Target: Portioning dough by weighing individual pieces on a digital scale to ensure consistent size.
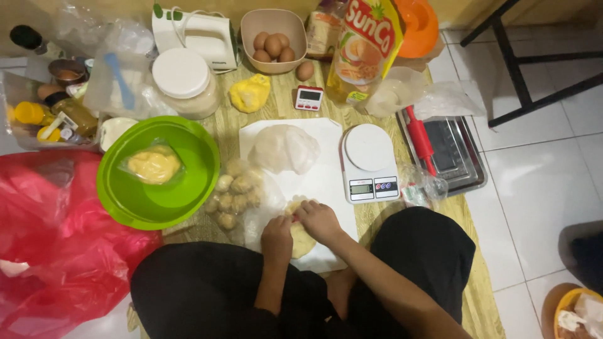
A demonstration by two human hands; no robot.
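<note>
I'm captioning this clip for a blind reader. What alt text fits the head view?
Seen from above, a seated person's left hand and right hand press a piece of pale dough on a white board. Small dough balls, a green bowl and a white kitchen scale lie around it.

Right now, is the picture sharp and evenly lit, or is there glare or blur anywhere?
Head view: mostly sharp, evenly lit; soft glare on the green bowl and floor tiles; both hands, left hand and right hand, slightly soft on the dough; edges bend slightly.
</note>
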